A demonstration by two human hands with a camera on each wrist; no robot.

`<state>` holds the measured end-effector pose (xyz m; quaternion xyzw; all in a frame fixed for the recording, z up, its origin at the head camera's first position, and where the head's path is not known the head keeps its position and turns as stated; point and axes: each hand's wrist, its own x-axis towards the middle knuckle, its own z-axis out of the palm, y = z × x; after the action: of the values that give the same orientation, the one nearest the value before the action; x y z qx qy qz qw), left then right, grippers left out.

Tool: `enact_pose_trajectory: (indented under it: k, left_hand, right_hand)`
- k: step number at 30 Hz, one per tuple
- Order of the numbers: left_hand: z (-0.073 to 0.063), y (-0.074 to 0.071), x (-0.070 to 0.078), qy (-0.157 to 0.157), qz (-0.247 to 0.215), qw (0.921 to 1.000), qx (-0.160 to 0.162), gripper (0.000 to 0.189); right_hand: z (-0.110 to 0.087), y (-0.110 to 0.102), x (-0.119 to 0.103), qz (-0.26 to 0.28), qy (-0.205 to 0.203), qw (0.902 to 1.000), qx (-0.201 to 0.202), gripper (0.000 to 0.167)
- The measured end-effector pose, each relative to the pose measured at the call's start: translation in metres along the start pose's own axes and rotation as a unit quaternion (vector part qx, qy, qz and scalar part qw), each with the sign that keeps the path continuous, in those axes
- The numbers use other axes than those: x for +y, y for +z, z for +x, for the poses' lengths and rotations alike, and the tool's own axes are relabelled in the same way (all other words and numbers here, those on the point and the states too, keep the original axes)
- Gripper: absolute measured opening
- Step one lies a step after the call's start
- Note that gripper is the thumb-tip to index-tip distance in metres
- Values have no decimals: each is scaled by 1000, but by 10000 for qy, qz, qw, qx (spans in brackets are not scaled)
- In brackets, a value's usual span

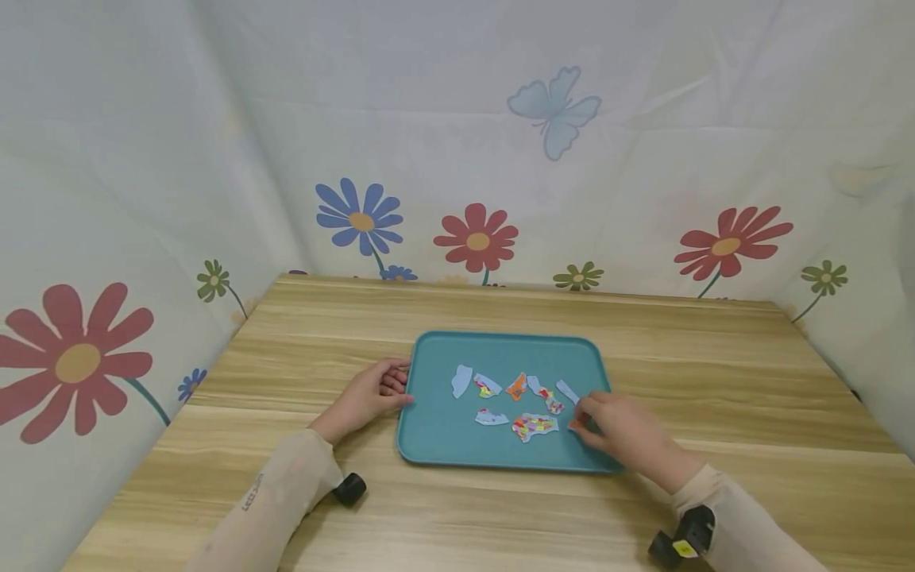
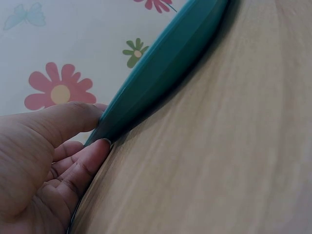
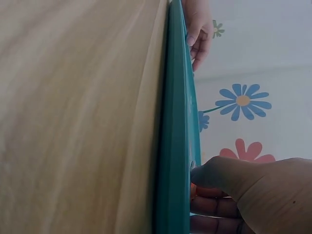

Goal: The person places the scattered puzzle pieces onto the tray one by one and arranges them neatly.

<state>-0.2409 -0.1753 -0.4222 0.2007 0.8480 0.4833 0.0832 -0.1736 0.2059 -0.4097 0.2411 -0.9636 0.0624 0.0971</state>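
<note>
A teal tray (image 1: 443, 437) lies on the table with several torn paper pieces spread over it. My left hand (image 1: 372, 397) holds the tray's left rim, its thumb over the edge and fingers against the side, as the left wrist view shows. At the tray's right part, my right hand (image 1: 622, 429) pinches a small orange paper piece (image 1: 576, 425), mostly hidden by the fingers. Beside those fingers lies a narrow pale strip (image 1: 567, 390). Further left are a multicoloured piece (image 1: 534, 426), an orange scrap (image 1: 517, 386) and a pale blue scrap (image 1: 461, 380).
The wood-grain table (image 1: 343, 318) extends around the tray. A white cloth backdrop (image 1: 429, 119) printed with flowers and a butterfly rises behind it and at the sides. Both wrists carry small black devices close over the tabletop.
</note>
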Motion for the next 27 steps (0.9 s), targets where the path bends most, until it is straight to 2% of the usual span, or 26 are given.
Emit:
enact_pose_trajectory:
  k: [20, 23, 27]
  left_hand:
    - [-2, 0, 7, -30, 17, 10000, 2, 56]
    - [0, 0, 2, -30, 34, 10000, 15, 56]
    - [7, 2, -17, -37, 69, 9999, 68, 58]
  right_hand:
    - [-2, 7, -2, -309, -216, 9987, 353, 13]
    - [-3, 8, -2, -293, -257, 9986, 366, 14]
    - [-4, 8, -3, -276, -304, 9983, 413, 14]
